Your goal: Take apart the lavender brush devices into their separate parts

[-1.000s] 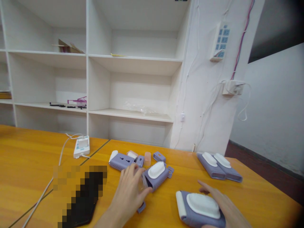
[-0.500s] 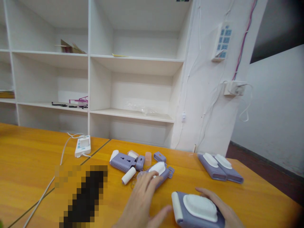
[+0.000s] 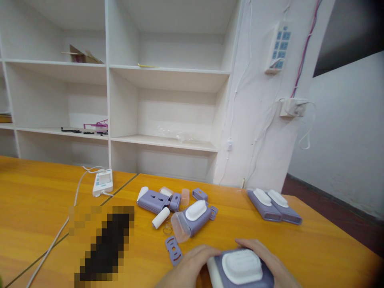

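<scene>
At the lower middle, a purple plastic case [image 3: 268, 274] with a raised white oval pad [image 3: 242, 266] on top and a white roller-like strip on its left side lies between my hands. My left hand [image 3: 192, 266] grips its left side, thumb and fingers partly hidden. My right hand [image 3: 264, 258] wraps round its right side. Just left of my left hand lies a flat slotted purple piece [image 3: 173, 250]. Beyond it rests a similar purple case [image 3: 201, 224] with a white pad and a clear pinkish cover [image 3: 180, 227] at its near end.
A purple holder [image 3: 153, 201], a white roller [image 3: 161, 218] and small purple parts lie at the table's middle. Two finished-looking purple cases [image 3: 271, 204] sit side by side at the right. A power strip [image 3: 103, 183] with its cable and a pixelated dark patch [image 3: 105, 248] are on the left.
My left hand has come back from the middle case to the near case and now holds its left side. The slotted piece and pinkish cover have come into sight.
</scene>
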Motion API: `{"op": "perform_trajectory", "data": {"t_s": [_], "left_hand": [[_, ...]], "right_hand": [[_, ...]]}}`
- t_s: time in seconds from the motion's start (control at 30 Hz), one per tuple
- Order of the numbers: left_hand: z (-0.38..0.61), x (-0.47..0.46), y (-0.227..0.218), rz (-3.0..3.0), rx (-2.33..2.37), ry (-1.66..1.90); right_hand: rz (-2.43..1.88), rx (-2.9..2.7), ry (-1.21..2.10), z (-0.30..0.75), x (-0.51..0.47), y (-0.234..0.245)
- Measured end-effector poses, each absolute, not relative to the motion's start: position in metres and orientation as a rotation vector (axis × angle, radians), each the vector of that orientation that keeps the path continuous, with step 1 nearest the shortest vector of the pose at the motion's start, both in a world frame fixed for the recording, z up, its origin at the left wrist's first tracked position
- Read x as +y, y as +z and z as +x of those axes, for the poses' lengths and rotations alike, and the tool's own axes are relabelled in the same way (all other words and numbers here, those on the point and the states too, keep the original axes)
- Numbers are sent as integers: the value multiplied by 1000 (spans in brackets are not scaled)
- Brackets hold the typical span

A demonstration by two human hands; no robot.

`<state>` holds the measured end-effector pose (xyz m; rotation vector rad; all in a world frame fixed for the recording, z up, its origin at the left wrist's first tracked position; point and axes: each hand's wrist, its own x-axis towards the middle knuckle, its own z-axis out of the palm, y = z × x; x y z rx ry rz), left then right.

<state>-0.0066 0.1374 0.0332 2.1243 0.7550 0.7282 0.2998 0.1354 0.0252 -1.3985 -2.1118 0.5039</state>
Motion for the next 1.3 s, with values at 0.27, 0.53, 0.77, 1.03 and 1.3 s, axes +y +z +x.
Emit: {"op": "perform_trajectory", "data": {"t_s": [0.27,0.53,0.77,1.03,1.3], "left_hand": [[3,134,20,2174,972,778],[21,119,35,2143,1214,622],[29,118,25,2183,1282,609],[24,116,34,2291,1211,589],[23,114,41,2317,1238,557]], "right_hand": [[-1338,-2165,-1,285,142,-2],[-1466,-2100,-347,252,138,-41],[-1625,-2081,-239,238,124,-31],[-1628,-2088,-232,232,117,-27],[-1582,-2103,-237,235,119,-29]]}}
